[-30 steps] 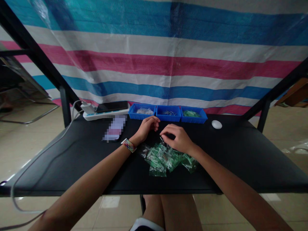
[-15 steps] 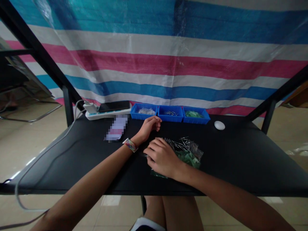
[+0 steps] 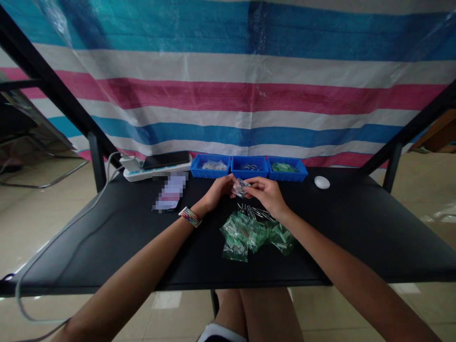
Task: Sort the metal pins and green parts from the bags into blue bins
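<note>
Between my two hands is a small clear plastic bag (image 3: 241, 188), crinkled and shiny; what is in it I cannot make out. My right hand (image 3: 265, 192) pinches its right side between thumb and fingers. On its left side, my left hand (image 3: 219, 191) is closed with the fingertips at the bag's edge. Just below the hands, loose thin metal pins (image 3: 254, 211) lie on the black table (image 3: 128, 242). Nearer to me is a pile of green plastic bags (image 3: 249, 232), some with metal pins inside.
Three blue bins stand along the back: one with clear bags (image 3: 210, 173), one with metal pins (image 3: 249, 172), one with green bags (image 3: 287, 175). A power strip (image 3: 156, 173) carries a black phone (image 3: 166, 160). A blurred-out phone (image 3: 172, 192) and white mouse (image 3: 322, 182) lie on the table.
My right hand has moved up and away from the green bags, uncovering them, and now meets my left hand. A clear bag is now held between them.
</note>
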`<state>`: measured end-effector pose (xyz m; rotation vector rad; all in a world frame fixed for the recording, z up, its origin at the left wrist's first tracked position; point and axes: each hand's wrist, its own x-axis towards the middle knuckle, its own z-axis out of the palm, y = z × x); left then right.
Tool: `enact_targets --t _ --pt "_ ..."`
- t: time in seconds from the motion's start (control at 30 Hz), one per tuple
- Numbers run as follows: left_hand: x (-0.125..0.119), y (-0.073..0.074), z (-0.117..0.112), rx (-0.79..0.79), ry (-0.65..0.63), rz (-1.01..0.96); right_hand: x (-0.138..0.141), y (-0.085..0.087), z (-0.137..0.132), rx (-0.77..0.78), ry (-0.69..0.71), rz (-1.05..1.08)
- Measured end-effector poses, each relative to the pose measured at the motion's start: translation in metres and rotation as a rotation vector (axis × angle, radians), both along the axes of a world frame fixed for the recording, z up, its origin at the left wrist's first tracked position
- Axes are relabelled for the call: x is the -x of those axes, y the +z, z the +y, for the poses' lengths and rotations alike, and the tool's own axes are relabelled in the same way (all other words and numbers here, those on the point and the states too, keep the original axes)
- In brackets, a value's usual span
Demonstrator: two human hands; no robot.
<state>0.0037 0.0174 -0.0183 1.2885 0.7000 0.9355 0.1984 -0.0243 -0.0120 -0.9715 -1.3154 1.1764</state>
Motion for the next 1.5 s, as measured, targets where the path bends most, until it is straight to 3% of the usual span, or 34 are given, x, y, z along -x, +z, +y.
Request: enact_targets --t 0.2,0.43,1.2,1.5 --pt "-0.002 0.003 -0.005 -0.172 -0.058 0.197 -0.010 -0.005 0.010 0.032 0.005 -0.005" --pt "-0.002 0.002 -0.004 -0.191 -0.024 0.210 -0.011 -0.006 0.012 0.010 0.069 0.030" --pt "-0.008 0.003 -0.015 -0.246 -0.064 0.280 -0.008 -0.007 0.007 -0.130 -0.009 -0.081" --pt "-0.005 0.002 -0.011 -0.307 -0.056 0.252 -0.005 -0.011 0.007 -0.012 0.092 0.013"
